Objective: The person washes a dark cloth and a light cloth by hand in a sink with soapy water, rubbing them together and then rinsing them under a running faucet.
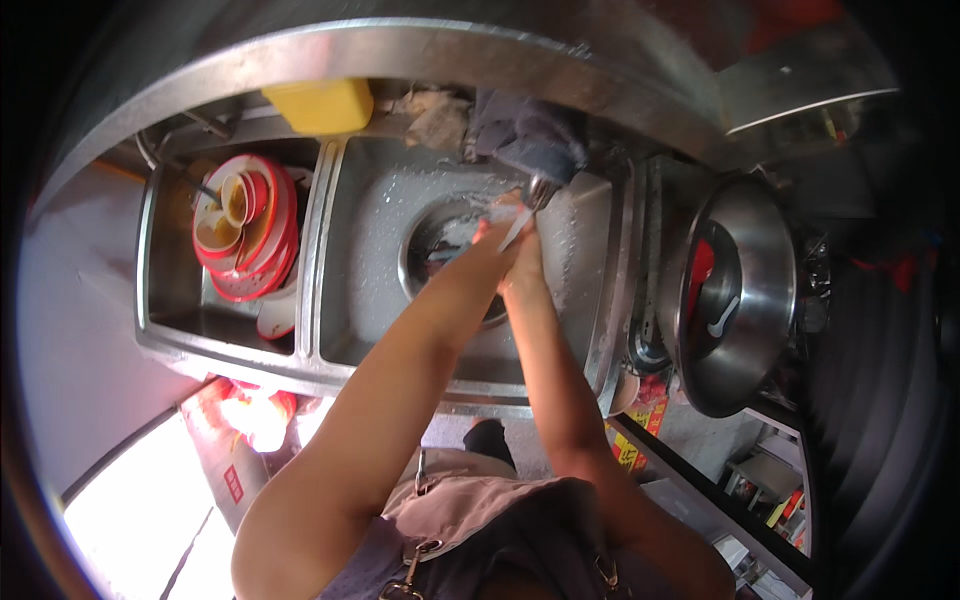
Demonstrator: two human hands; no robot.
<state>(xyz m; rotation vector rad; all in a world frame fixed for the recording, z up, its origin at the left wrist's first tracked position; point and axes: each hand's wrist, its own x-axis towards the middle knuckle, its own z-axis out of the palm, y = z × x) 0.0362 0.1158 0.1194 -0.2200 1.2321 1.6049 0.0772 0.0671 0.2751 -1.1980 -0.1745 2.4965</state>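
Note:
Both hands are together over a round metal bowl, which stands in the wide right basin of a steel double sink. My left hand reaches in under a metal tap spout, and a thin stream of water runs across its wrist. Close against that wrist is my right hand, partly hidden behind the left arm. Whether either hand holds something cannot be made out. Suds and a dark, indistinct item are visible in the bowl.
Red-rimmed plates and cups are piled in the left basin. Behind the sink are a yellow container and a grey cloth near the tap. A large steel basin at right holds a white spoon and something red.

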